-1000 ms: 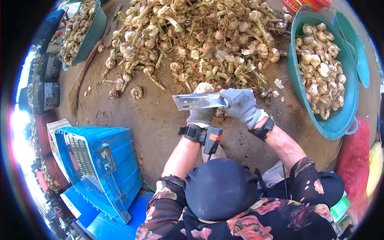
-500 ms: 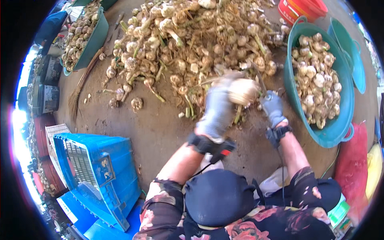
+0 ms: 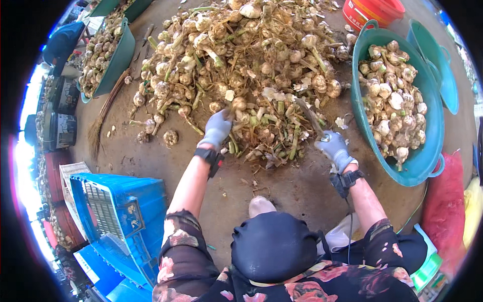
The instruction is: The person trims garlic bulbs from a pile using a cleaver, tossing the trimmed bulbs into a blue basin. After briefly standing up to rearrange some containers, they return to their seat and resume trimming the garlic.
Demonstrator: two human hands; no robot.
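My left hand (image 3: pixel 217 130), in a grey glove, reaches into the front left of a large heap of garlic (image 3: pixel 221 65). Its fingers are closed at a brown, dry garlic stalk (image 3: pixel 229 115) next to a bulb, though the fingertips are partly hidden. In my gloved right hand (image 3: pixel 334 147) is a knife (image 3: pixel 309 119), its worn blade slanting up and left over the heap's edge. Between the hands lie cut green stalks (image 3: pixel 279 121), roots and papery skins. To the right, a teal tub (image 3: pixel 360 108) holds trimmed garlic bulbs (image 3: pixel 395 95).
A blue crate (image 3: pixel 146 201) lies on its side at the left. Beyond it are a straw broom (image 3: pixel 103 118) and another teal tub of garlic (image 3: pixel 118 65). A red bucket (image 3: pixel 365 16) stands far right, with a red sack (image 3: pixel 444 206) nearer.
The large pale bulb is no longer in my left hand, which has moved left to the heap. My right hand, with the knife, has shifted slightly left and down.
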